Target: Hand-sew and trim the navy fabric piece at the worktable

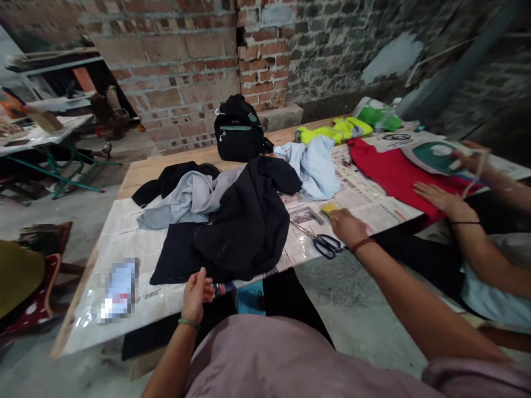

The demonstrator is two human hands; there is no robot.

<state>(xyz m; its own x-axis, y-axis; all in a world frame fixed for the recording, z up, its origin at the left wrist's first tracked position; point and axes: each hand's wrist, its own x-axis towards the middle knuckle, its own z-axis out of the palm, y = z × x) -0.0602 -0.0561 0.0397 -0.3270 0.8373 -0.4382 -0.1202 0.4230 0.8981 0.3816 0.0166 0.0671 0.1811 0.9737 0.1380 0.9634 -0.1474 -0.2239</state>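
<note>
Head view — right hand (349, 226), fingers clamped on yellow piece (329, 208); scissors (327, 246) just beside, likely for easy reach. Left hand (197, 294), fingers loosely curled, seemingly empty — black cloth (244, 232) just beyond.

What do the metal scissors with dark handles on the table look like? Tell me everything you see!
The metal scissors have two rounded, dark bluish, plastic-looking loop handles and slim, greyish blades. They lie on the newspaper-covered table near its front edge, handles beside the person's right hand, which isn't gripping them, and blade tips pointing toward the crumpled black cloth. I can't tell whether the tips touch it.
</note>
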